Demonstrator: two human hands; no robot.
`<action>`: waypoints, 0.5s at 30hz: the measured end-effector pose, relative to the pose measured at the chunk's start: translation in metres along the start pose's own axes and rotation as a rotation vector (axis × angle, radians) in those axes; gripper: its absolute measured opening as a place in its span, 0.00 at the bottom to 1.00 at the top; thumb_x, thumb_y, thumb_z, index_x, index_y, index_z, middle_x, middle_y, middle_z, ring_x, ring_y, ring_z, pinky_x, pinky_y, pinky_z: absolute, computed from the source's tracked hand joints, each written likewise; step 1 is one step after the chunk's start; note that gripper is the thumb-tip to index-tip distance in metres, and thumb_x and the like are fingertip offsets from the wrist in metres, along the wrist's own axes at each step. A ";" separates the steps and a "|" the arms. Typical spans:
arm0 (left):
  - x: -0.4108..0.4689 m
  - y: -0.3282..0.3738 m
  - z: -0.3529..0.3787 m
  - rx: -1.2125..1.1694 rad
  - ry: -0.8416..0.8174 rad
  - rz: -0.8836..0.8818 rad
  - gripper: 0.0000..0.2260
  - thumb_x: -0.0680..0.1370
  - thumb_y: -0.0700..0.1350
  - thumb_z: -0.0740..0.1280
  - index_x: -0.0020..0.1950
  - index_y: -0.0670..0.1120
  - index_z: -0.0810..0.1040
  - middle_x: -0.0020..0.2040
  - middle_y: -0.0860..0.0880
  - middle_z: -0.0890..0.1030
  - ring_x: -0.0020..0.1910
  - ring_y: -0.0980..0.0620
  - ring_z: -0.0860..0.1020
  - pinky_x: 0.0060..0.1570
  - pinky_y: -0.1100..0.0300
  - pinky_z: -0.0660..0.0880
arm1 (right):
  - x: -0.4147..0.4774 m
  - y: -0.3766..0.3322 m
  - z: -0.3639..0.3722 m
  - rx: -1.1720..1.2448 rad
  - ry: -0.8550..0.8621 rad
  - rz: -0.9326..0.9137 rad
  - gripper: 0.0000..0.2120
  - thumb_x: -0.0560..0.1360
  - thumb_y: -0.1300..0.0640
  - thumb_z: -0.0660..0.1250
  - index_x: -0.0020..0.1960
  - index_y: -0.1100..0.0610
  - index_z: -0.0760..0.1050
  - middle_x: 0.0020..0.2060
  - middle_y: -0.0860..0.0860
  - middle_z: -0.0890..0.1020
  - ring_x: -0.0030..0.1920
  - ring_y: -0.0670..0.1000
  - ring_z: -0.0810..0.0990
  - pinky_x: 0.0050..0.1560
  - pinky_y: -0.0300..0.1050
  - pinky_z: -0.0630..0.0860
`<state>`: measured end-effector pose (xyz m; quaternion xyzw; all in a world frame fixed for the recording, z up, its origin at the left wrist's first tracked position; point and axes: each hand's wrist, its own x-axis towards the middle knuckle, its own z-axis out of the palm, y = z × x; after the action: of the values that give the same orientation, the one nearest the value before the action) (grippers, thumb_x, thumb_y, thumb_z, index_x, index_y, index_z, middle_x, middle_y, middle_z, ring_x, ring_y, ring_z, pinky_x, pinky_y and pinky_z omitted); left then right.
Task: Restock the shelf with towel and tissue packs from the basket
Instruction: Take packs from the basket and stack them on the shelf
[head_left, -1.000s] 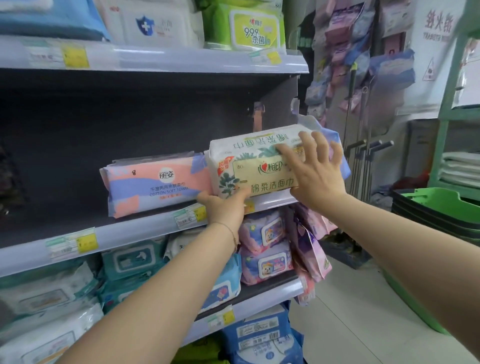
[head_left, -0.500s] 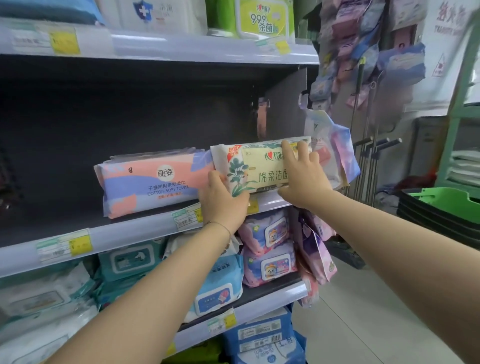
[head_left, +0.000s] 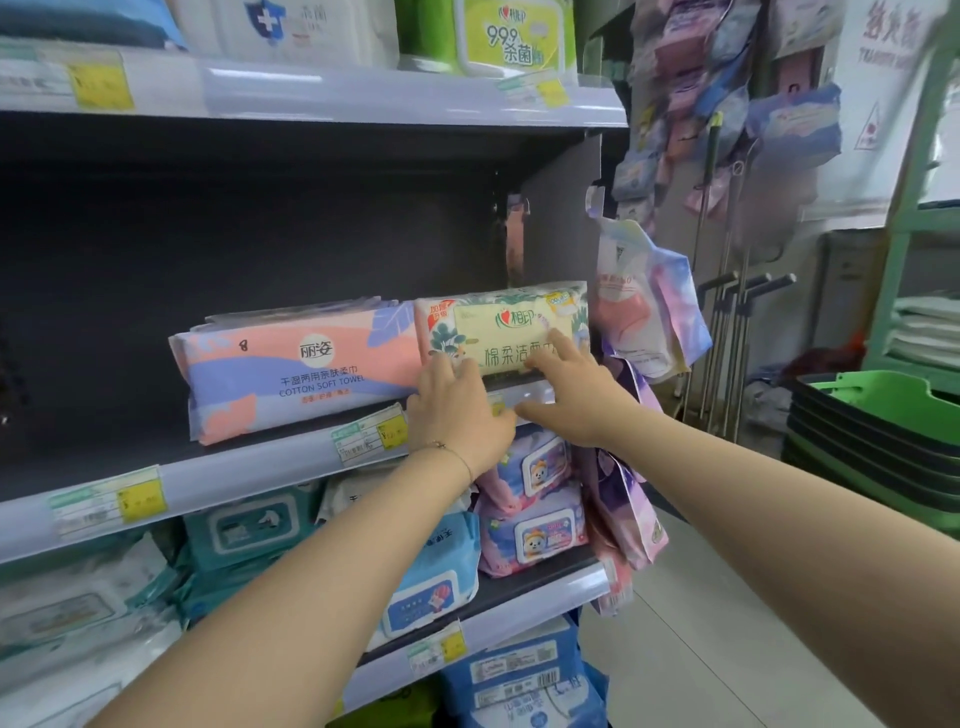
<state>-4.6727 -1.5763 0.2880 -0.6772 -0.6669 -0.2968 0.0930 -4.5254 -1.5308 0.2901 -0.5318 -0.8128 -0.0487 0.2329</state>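
Note:
A cream and green tissue pack (head_left: 511, 325) lies on the middle shelf (head_left: 249, 467) at its right end, against a pink and purple cotton soft towel pack (head_left: 291, 369). My left hand (head_left: 457, 410) touches the tissue pack's lower left front with its fingertips. My right hand (head_left: 571, 389) presses straight fingers on the pack's lower right front. Neither hand wraps around the pack. A green basket (head_left: 883, 400) sits low at the right on a stack of dark baskets.
The middle shelf left of the towel pack is dark and bare. Wet-wipe packs (head_left: 530, 514) fill the shelf below, and more packs stand on the top shelf (head_left: 363, 93). Hanging packets (head_left: 644, 312) dangle off the shelf's right end. Mop handles (head_left: 737, 332) lean behind them.
The tissue pack went from held in front of the shelf to lying on it beside the towel pack. Both hands released their hold and now rest at its front edge.

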 end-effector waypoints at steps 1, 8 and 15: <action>-0.004 0.002 0.002 0.073 0.010 0.073 0.22 0.75 0.54 0.62 0.66 0.46 0.67 0.65 0.46 0.64 0.66 0.45 0.63 0.58 0.51 0.68 | -0.004 0.001 0.001 -0.043 0.038 -0.028 0.25 0.74 0.45 0.65 0.67 0.55 0.67 0.71 0.55 0.62 0.67 0.59 0.64 0.62 0.54 0.65; -0.033 0.023 0.025 0.155 -0.007 0.329 0.15 0.76 0.52 0.61 0.59 0.47 0.69 0.58 0.48 0.70 0.60 0.45 0.68 0.52 0.52 0.67 | -0.048 0.014 0.015 -0.216 0.235 -0.186 0.12 0.66 0.53 0.60 0.43 0.59 0.74 0.39 0.55 0.76 0.40 0.59 0.75 0.39 0.50 0.70; -0.071 0.045 0.060 0.139 -0.162 0.426 0.15 0.75 0.52 0.62 0.60 0.49 0.69 0.58 0.48 0.71 0.60 0.45 0.69 0.51 0.52 0.66 | -0.122 0.046 0.027 -0.297 0.153 -0.100 0.11 0.68 0.50 0.62 0.44 0.57 0.74 0.40 0.53 0.75 0.40 0.57 0.74 0.40 0.50 0.71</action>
<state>-4.6084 -1.6093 0.2147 -0.8161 -0.5331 -0.1686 0.1460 -4.4537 -1.6050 0.2062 -0.5139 -0.8020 -0.2202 0.2104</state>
